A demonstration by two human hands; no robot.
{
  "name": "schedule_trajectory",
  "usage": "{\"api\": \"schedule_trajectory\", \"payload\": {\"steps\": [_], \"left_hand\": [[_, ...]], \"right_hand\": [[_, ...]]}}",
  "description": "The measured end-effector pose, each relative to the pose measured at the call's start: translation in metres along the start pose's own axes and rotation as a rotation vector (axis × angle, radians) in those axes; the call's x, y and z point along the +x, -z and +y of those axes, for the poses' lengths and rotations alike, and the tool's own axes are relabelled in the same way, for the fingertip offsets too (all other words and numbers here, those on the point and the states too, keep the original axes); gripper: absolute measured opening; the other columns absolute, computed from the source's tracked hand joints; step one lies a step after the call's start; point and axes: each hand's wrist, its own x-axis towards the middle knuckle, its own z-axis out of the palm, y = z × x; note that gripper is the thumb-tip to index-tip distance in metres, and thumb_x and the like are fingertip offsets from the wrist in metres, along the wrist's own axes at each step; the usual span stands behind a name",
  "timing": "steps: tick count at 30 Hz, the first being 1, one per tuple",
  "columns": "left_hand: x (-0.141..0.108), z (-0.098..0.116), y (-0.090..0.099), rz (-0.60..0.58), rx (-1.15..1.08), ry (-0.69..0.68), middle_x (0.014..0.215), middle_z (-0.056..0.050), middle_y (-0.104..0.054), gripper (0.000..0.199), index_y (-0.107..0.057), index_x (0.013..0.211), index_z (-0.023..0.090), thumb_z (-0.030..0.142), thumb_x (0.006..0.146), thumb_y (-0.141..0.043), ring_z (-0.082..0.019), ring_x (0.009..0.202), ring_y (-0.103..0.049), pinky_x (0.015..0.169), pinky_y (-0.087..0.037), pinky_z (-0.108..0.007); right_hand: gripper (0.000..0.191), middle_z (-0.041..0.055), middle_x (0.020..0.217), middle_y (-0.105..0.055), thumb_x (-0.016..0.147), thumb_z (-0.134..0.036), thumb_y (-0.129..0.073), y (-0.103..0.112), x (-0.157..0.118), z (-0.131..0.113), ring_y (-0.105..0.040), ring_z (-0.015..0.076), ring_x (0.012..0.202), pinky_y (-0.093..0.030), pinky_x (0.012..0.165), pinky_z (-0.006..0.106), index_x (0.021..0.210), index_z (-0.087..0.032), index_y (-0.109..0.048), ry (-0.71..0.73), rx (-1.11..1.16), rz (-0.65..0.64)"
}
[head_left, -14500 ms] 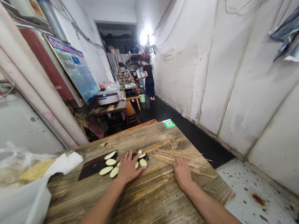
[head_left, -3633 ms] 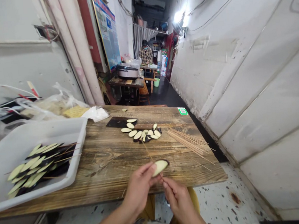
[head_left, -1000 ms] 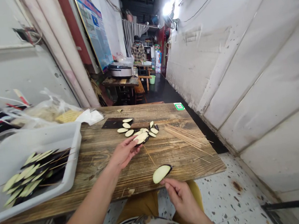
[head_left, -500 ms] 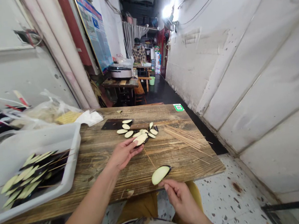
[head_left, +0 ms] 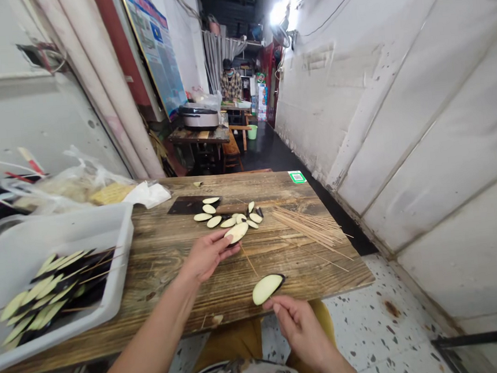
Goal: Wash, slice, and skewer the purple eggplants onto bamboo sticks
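Note:
My left hand (head_left: 208, 254) pinches an oval eggplant slice (head_left: 237, 233), its pale cut face turned up and dark skin along the edge. Close to the table's front edge, my right hand (head_left: 296, 323) is closed on the lower end of a thin wooden skewer (head_left: 249, 259). An eggplant slice (head_left: 267, 289) is threaded on that skewer just above my right fingers. The skewer's tip points up toward the slice in my left hand; whether it touches that slice I cannot tell. Several loose eggplant slices (head_left: 214, 221) lie beyond my left hand, some on a cleaver (head_left: 189, 204).
A white plastic tub (head_left: 125, 243) at left holds several skewered eggplant slices (head_left: 44, 291). A bundle of wooden skewers (head_left: 308, 226) lies on the wooden table (head_left: 166, 298) at right. Plastic bags (head_left: 78, 184) sit behind the tub. Another person (head_left: 231, 86) stands at a far table.
Both hands hold nearly the same position and grip. The slice in my left hand has shifted very slightly to the right. The far person's head has come into clearer view.

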Motion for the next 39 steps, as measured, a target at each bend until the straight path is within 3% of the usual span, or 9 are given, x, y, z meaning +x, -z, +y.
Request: {"api": "schedule_trajectory", "payload": {"steps": [7, 11, 17, 20, 25, 30, 39], "left_hand": [[-0.001, -0.003, -0.004, 0.024, 0.012, -0.020, 0.100, -0.013, -0.070, 0.028, -0.070, 0.097, 0.011, 0.011, 0.069, -0.071, -0.015, 0.074, -0.067, 0.075, -0.058, -0.030], [-0.001, -0.002, -0.007, 0.036, 0.024, 0.004, 0.097, -0.013, -0.070, 0.028, -0.070, 0.096, 0.010, 0.010, 0.068, -0.072, -0.016, 0.072, -0.067, 0.074, -0.058, -0.030], [-0.001, 0.003, -0.007, 0.031, 0.033, 0.003, 0.098, -0.013, -0.070, 0.024, -0.070, 0.095, 0.011, 0.009, 0.071, -0.068, -0.016, 0.074, -0.067, 0.073, -0.058, -0.029], [-0.005, 0.007, -0.010, 0.037, -0.005, -0.004, 0.097, -0.013, -0.070, 0.023, -0.069, 0.097, 0.010, 0.009, 0.075, -0.064, -0.016, 0.074, -0.067, 0.072, -0.058, -0.029], [-0.013, 0.013, -0.023, 0.146, -0.166, -0.089, 0.100, -0.012, -0.070, 0.022, -0.066, 0.102, 0.012, 0.014, 0.084, -0.055, -0.016, 0.078, -0.067, 0.073, -0.058, -0.032], [-0.015, 0.014, -0.031, 0.222, -0.234, -0.113, 0.103, -0.012, -0.069, 0.015, -0.067, 0.091, 0.009, 0.011, 0.083, -0.054, -0.020, 0.090, -0.066, 0.082, -0.056, -0.039], [-0.017, 0.018, -0.034, 0.177, -0.223, -0.092, 0.101, -0.014, -0.070, 0.011, -0.068, 0.081, 0.008, 0.006, 0.079, -0.057, -0.024, 0.096, -0.065, 0.086, -0.054, -0.044]], "right_hand": [[0.042, -0.0086, 0.049, -0.025, 0.090, -0.050, -0.044, -0.004, 0.004, 0.005, -0.021, 0.0081, 0.043, -0.018, 0.041, 0.021, 0.093, -0.014, -0.065, -0.035, 0.097, 0.001], [0.043, -0.0094, 0.049, -0.023, 0.090, -0.051, -0.044, -0.006, 0.006, 0.008, -0.019, 0.0078, 0.043, -0.015, 0.041, 0.021, 0.095, -0.013, -0.064, -0.047, 0.128, -0.016], [0.042, -0.0069, 0.053, -0.029, 0.091, -0.047, -0.041, -0.006, 0.007, 0.011, -0.025, 0.0091, 0.047, -0.021, 0.044, 0.021, 0.095, -0.012, -0.065, 0.005, 0.062, 0.005], [0.041, -0.0034, 0.058, -0.039, 0.092, -0.044, -0.040, -0.008, 0.008, 0.010, -0.033, 0.0105, 0.051, -0.029, 0.048, 0.022, 0.094, -0.012, -0.065, 0.077, 0.006, 0.032], [0.036, 0.0013, 0.064, -0.054, 0.094, -0.038, -0.039, -0.011, 0.008, 0.001, -0.050, 0.0145, 0.062, -0.041, 0.061, 0.024, 0.096, -0.014, -0.066, 0.155, -0.041, 0.044], [0.033, 0.0066, 0.078, -0.067, 0.094, -0.033, -0.039, -0.014, 0.006, -0.003, -0.060, 0.0166, 0.070, -0.045, 0.065, 0.025, 0.098, -0.015, -0.067, 0.205, -0.076, 0.050], [0.033, 0.0088, 0.083, -0.070, 0.094, -0.032, -0.040, -0.013, 0.006, -0.003, -0.064, 0.0180, 0.075, -0.047, 0.068, 0.024, 0.099, -0.015, -0.068, 0.216, -0.067, 0.060]]}}
